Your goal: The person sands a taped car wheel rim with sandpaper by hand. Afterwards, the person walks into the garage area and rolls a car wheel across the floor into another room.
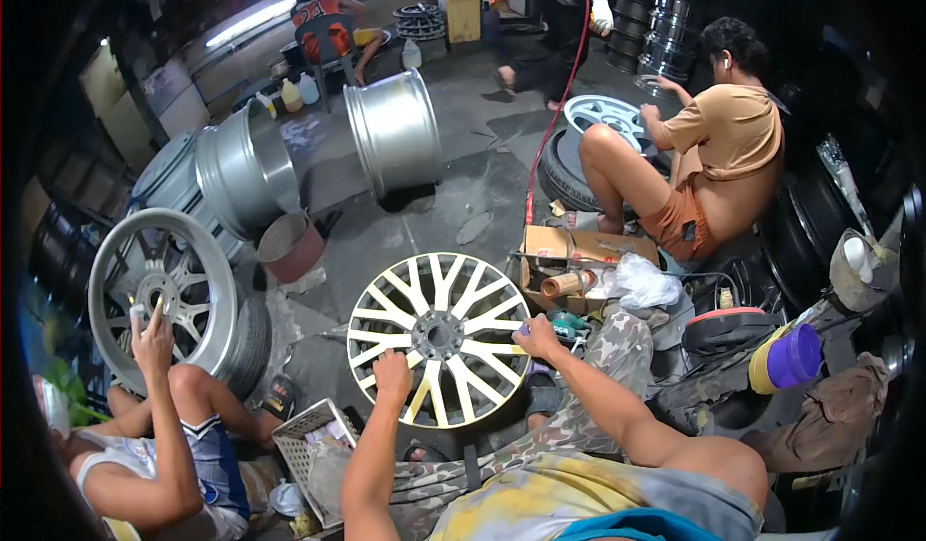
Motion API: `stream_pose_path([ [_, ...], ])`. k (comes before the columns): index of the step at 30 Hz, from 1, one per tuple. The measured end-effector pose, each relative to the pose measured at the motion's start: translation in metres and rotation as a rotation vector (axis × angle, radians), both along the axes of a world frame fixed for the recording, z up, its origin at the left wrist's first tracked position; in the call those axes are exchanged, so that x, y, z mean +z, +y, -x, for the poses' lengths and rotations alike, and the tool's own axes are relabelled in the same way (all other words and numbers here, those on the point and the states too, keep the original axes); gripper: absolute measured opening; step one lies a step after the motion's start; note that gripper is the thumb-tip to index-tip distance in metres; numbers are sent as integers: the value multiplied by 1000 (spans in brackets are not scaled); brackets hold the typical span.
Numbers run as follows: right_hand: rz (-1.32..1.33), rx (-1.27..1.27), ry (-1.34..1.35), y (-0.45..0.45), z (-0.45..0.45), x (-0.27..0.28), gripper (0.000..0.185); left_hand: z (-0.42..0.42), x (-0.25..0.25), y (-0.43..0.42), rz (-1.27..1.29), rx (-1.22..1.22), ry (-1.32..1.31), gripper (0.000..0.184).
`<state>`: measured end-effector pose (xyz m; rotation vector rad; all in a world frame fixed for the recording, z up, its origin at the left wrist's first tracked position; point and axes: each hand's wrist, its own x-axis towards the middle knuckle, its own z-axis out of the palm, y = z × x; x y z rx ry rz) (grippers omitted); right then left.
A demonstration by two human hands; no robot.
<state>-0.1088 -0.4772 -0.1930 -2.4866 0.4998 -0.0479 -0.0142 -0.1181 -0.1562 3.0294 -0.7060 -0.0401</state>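
Note:
A wheel rim (437, 334) with pale yellow-white spokes and a dark grey hub lies face up in front of me. My left hand (392, 375) is closed over a lower-left spoke of it. At the right edge of the rim is my right hand (542, 338), fingers curled together. A small purple bit shows at those fingertips, too little visible to name. Camouflage trousers (617, 358) cover my legs on either side of the wheel.
A co-worker in tan (723, 136) works on a pale wheel (603, 121); another person (145, 454) sits beside a silver wheel (164, 295) at left. Silver barrels (395, 131) stand behind. A cardboard box (579, 244), red hose (552, 126), purple container (796, 356) and plastic basket (313, 454) are nearby.

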Motion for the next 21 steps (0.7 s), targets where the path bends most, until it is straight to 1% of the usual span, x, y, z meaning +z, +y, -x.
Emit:
stream_pose_path([
  [2,-10,-14,2,0,0,0,50,-5,-13,-6,97,-31,-29,36],
  [5,-18,-33,23,2,1,1,52,-7,-21,-13,142,-39,-48,31],
  [7,-15,-31,32,0,0,-3,54,-4,-9,-15,149,-34,-41,32],
  [9,-28,-46,-46,1,2,-10,56,-2,3,-14,121,-1,9,20],
  [11,-24,35,87,-4,1,-4,62,-8,11,-5,-3,67,95,32],
  [12,-22,23,67,-5,1,-10,62,-13,17,1,-41,125,177,39],
  [13,55,36,22,-7,4,-17,58,-25,6,18,-72,114,215,46],
  [14,141,46,-55,-5,7,-11,48,-37,3,33,-84,151,274,63],
  [15,224,62,-155,-9,6,-17,37,-33,28,40,-46,201,194,65],
  [16,222,19,-270,9,13,29,31,-38,38,53,3,281,239,62],
  [17,185,64,-329,7,8,37,27,-38,46,64,-27,296,166,56],
  [18,149,84,-418,8,3,36,23,-43,43,75,52,386,101,49],
  [19,100,114,-406,18,4,56,24,-49,45,82,157,504,194,46],
  [20,16,154,-342,26,3,65,26,-43,46,86,251,535,94,45],
  [21,-62,188,-286,33,0,71,28,-42,35,88,247,564,109,45],
])
